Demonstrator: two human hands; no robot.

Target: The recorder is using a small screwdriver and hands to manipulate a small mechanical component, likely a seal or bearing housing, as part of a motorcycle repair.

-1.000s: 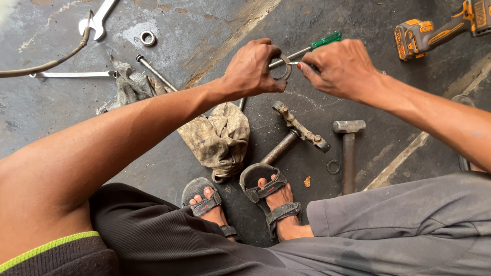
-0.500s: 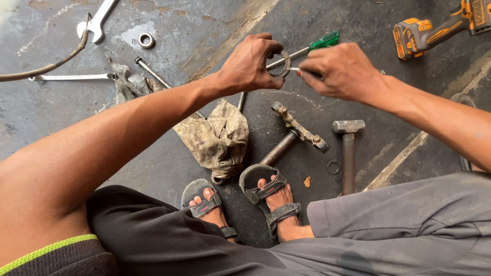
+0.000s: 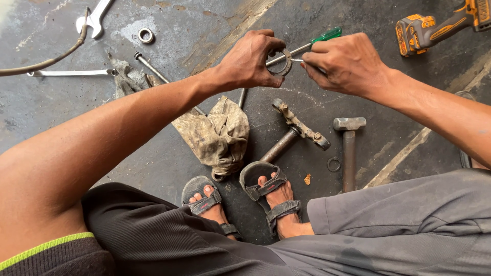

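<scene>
My left hand (image 3: 250, 61) pinches a dark metal ring (image 3: 283, 62) between thumb and fingers, held up above the floor. My right hand (image 3: 348, 64) grips a screwdriver with a green handle (image 3: 326, 36); its shaft runs across to the ring. Both hands meet above a T-shaped metal part (image 3: 299, 128) lying on the dark concrete floor. A dirty rag (image 3: 217, 135) lies just below my left wrist.
A hammer (image 3: 349, 148) and a small ring (image 3: 333, 164) lie to the right of the T-shaped part. A yellow cordless tool (image 3: 434, 28) sits top right. Wrenches (image 3: 94, 18), a bearing ring (image 3: 146, 35), a long bolt (image 3: 153, 69) and a hose (image 3: 41, 64) lie at left. My sandalled feet (image 3: 240, 199) are below.
Both hands have shifted slightly while keeping hold of the ring and screwdriver; the ring has turned a little between my left fingers. Everything on the floor is unmoved.
</scene>
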